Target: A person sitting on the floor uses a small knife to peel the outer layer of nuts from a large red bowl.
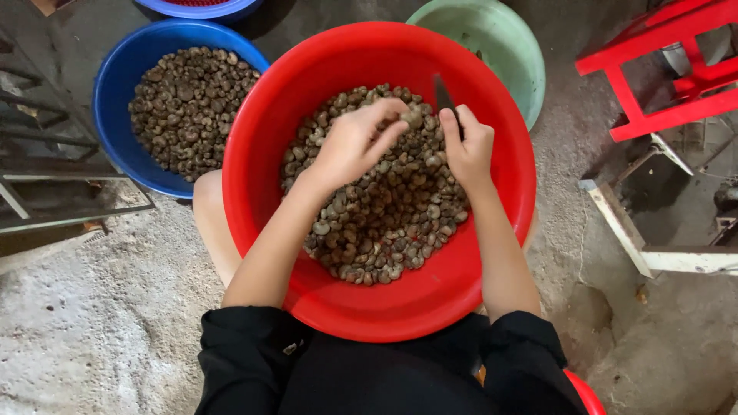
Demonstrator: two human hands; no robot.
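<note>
Head view: our left hand [355, 142] pinches a nut [413, 119] above the red basin [254, 154] so shells drop in, right hand [467, 146] clamped on a knife [444, 98].

No packages, labels, signs, screens.

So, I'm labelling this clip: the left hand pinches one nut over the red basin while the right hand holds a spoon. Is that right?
Not quite. The head view shows the right hand holding a small knife, not a spoon. The left hand does pinch one nut over the red basin.
</note>
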